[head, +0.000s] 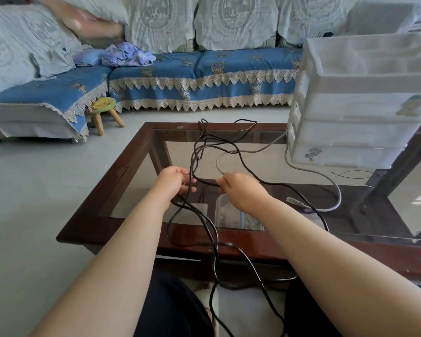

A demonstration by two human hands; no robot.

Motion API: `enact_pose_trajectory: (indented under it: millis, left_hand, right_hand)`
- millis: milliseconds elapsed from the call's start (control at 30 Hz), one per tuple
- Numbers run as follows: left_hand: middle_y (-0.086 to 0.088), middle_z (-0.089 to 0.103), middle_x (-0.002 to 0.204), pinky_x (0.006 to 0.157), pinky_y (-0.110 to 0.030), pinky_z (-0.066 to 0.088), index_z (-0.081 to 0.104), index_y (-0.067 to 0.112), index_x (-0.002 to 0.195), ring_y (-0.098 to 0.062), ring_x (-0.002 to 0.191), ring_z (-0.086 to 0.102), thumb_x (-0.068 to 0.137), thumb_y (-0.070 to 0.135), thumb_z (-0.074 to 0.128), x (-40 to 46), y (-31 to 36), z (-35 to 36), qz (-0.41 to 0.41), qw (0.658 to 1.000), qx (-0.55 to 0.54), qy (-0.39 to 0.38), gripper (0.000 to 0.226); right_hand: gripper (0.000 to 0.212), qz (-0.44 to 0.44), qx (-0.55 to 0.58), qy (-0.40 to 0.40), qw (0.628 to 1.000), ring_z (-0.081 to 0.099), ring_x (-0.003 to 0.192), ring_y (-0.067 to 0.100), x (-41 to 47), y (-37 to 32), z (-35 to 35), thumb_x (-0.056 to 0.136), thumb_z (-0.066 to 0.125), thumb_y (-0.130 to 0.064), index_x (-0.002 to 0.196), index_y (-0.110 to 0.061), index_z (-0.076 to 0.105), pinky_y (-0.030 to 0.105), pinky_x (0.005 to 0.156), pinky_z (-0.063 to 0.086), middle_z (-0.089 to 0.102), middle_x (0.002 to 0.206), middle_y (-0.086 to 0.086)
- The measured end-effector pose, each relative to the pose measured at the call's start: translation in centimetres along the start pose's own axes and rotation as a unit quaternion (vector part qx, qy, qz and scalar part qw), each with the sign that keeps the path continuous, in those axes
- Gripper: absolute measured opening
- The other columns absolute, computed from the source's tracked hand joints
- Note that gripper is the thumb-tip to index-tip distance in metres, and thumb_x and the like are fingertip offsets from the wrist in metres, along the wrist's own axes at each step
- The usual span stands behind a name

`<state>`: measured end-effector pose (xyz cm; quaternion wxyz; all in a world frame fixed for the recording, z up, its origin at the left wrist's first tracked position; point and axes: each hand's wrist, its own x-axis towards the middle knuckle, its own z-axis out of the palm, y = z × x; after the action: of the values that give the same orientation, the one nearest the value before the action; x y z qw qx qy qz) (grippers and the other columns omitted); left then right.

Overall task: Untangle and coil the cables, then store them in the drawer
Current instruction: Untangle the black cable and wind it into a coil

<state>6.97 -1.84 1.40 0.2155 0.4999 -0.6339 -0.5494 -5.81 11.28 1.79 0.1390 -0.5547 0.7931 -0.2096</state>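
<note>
Here, left hand (pixel 174 182) and right hand (pixel 238 189) both grip tangled black cable (pixel 231 144) over table (pixel 107 188).

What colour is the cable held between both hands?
Black cable, seen in the head view, held by left hand and right hand.

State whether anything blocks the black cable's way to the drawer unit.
Nothing solid does. The black cable, gripped by both hands, is still tangled with the grey cable, and the drawer unit's drawers look closed.
</note>
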Motion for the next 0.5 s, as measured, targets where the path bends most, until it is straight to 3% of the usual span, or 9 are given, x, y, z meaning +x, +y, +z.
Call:
enact_pose_trajectory:
  millis: [133,267,367,433,500]
  left_hand:
    - [-0.009,0.071,0.101,0.059,-0.027,0.054,0.053,0.013,0.105,-0.015,0.051,0.068,0.096,0.002,0.053,-1.4,0.1,0.7,-0.012,0.997,-0.038,-0.061,0.014]
    - [-0.011,0.069,0.091,0.074,-0.040,0.059,0.038,0.016,0.127,-0.018,0.056,0.068,0.092,0.009,0.065,-2.3,0.6,1.9,-0.030,0.994,-0.087,-0.055,0.045]
    - [-0.012,0.063,0.114,0.076,-0.041,0.060,0.030,0.025,0.138,-0.028,0.084,0.072,0.091,0.012,0.061,-1.9,0.4,2.0,0.009,1.000,0.018,0.009,0.058]
    - [-0.010,0.064,0.113,0.083,-0.046,0.056,0.046,0.020,0.120,-0.032,0.098,0.067,0.088,0.018,0.061,-1.7,0.2,2.1,0.057,0.992,0.113,0.016,0.035]
    - [-0.003,0.067,0.100,0.081,-0.040,0.052,0.054,0.023,0.103,-0.025,0.092,0.063,0.092,0.024,0.057,-2.8,0.6,2.4,0.112,0.958,0.263,0.003,0.011]
  right_hand:
    - [0.029,0.012,0.004,0.015,1.000,0.057,0.096,0.032,0.8,-0.3,1.4,0.102,0.036,-0.025,0.102,-0.006,0.058,0.035,0.073,0.043,0.061,0.102,0.015]
    - [0.022,0.006,0.105,0.034,0.994,0.055,0.101,0.029,1.2,-1.3,2.9,0.098,0.044,-0.025,0.108,-0.011,0.057,0.035,0.079,0.041,0.059,0.109,0.012]
    - [0.021,0.017,0.171,0.069,0.983,0.054,0.104,0.026,1.0,-1.6,3.1,0.097,0.043,-0.020,0.117,-0.013,0.049,0.041,0.089,0.045,0.052,0.120,0.009]
    - [0.028,0.017,0.215,0.126,0.968,0.054,0.107,0.023,0.8,-1.6,2.7,0.099,0.039,-0.025,0.126,-0.018,0.042,0.041,0.091,0.045,0.045,0.130,0.006]
    - [0.037,-0.023,0.219,0.149,0.964,0.048,0.119,0.020,0.8,-1.5,1.9,0.100,0.037,-0.037,0.136,-0.028,0.038,0.036,0.096,0.043,0.034,0.140,0.002]
